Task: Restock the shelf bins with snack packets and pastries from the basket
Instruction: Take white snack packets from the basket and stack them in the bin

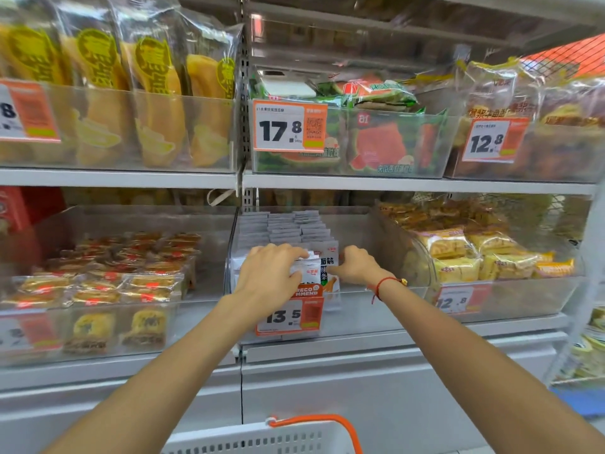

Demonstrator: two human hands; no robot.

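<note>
A clear shelf bin (376,290) on the lower shelf holds rows of upright white snack packets (281,229). My left hand (268,273) lies over the front packets, with its fingers curled round a small stack of them (309,267). My right hand (358,267) grips the right side of the same front packets (329,260), and a red string bracelet sits on its wrist. Both hands are inside the bin's front. The white basket (262,440) with an orange handle sits at the bottom edge, its contents out of view.
A 13.5 price tag (288,317) hangs on the bin's front. A bin of brown pastries (108,283) stands to the left and one of yellow cakes (484,257) to the right. The upper shelf carries yellow bread bags (154,99), watermelon packets (376,142) and a 12.8 bin (523,149).
</note>
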